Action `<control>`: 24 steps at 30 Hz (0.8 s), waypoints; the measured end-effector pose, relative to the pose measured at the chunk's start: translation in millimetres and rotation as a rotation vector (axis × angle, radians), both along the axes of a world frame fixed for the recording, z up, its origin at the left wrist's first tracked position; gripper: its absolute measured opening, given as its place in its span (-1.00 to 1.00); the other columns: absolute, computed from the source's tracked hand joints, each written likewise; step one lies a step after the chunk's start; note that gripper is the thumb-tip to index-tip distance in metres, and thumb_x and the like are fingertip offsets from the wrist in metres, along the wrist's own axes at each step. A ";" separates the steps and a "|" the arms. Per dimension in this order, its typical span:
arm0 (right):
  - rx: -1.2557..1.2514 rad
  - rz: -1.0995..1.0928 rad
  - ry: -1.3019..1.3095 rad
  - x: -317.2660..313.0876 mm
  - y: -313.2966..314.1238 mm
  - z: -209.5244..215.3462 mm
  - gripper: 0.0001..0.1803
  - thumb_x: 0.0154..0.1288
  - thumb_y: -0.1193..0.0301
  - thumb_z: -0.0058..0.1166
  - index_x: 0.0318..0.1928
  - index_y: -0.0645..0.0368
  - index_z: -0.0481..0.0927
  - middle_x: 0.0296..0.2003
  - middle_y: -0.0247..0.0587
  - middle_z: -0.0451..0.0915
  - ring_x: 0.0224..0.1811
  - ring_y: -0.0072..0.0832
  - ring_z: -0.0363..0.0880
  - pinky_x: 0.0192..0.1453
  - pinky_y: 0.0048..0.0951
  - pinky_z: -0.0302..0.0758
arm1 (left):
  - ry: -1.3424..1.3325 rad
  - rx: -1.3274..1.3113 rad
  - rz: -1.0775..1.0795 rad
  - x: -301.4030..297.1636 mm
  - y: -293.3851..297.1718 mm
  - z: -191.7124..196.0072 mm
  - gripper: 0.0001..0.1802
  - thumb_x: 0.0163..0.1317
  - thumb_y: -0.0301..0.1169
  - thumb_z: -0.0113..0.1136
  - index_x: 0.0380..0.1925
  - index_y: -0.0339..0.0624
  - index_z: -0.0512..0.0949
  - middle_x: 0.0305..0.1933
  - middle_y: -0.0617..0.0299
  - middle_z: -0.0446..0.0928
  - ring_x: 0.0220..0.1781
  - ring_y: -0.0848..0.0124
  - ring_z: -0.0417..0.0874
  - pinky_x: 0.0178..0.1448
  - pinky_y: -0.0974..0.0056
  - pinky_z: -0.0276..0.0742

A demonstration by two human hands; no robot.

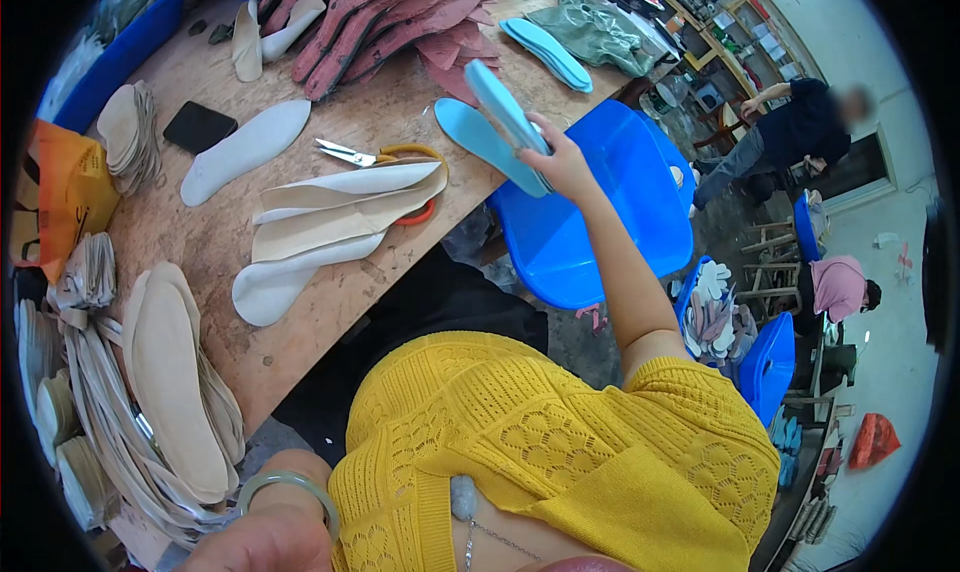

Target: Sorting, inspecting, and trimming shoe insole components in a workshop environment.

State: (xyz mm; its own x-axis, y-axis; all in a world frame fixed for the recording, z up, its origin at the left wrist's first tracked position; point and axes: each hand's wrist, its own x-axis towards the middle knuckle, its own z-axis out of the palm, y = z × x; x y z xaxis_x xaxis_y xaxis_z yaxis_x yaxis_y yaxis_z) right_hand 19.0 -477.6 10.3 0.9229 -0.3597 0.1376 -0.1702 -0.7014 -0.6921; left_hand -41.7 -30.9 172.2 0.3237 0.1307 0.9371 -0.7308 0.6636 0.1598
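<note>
My right hand (560, 162) grips a small stack of light-blue insoles (502, 107), tilted above the table's right edge. Beneath it another light-blue insole (475, 137) lies at that edge, partly covered by the held stack. My left hand (268, 540), with a pale bangle at the wrist, is low at the picture's bottom; its fingers run out of view. Nearest to it are long beige insoles (170, 382) stacked on the table. Cream and white insoles (320, 222) lie mid-table, partly over scissors (380, 156) with orange handles.
A blue plastic tub (610, 222) stands against the table's right side. Dark red cut pieces (370, 22), more blue insoles (546, 54) and a green plastic bag (595, 34) lie at the back. A black phone (199, 128) rests left. Another person (790, 132) is farther off right.
</note>
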 end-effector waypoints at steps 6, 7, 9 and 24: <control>0.261 -0.037 -0.046 -7.6 -13.5 6.5 -0.22 0.06 0.24 0.31 0.34 0.02 0.38 -0.01 0.13 0.61 0.04 -0.17 0.62 0.12 -0.27 0.50 | -0.006 -0.117 -0.207 -1.0 -22.8 0.4 -0.71 0.37 -0.44 0.13 0.08 -0.06 0.58 0.13 0.39 0.55 0.20 0.53 0.45 -0.07 0.45 0.43; 0.122 -0.038 -0.063 -8.4 -8.6 6.6 -0.20 0.04 0.23 0.32 0.34 0.03 0.38 -0.01 0.13 0.61 0.04 -0.16 0.62 0.13 -0.26 0.50 | -0.005 -0.113 -0.211 0.9 -18.4 0.7 -0.71 0.37 -0.44 0.13 0.08 -0.06 0.58 0.13 0.39 0.55 0.20 0.53 0.45 -0.07 0.45 0.43; 0.066 -0.035 -0.045 -15.0 -0.1 9.2 -0.17 0.01 0.19 0.35 0.34 0.01 0.38 0.04 0.15 0.58 0.09 -0.11 0.59 0.17 -0.22 0.48 | -0.066 0.096 -0.183 6.3 -9.8 2.0 -0.66 0.39 -0.43 0.10 0.15 -0.05 0.54 0.23 0.32 0.52 0.35 0.51 0.38 -0.03 0.43 0.44; 0.381 0.052 -0.037 -30.7 33.5 26.0 -0.26 0.10 0.39 0.28 0.34 0.11 0.36 0.11 0.04 0.49 0.09 -0.18 0.53 0.17 -0.28 0.44 | 1.035 0.974 -0.658 71.0 -162.7 -108.4 -0.46 0.45 -0.27 0.06 0.32 -0.32 0.27 0.26 0.08 0.44 0.21 0.32 0.53 0.26 0.30 0.43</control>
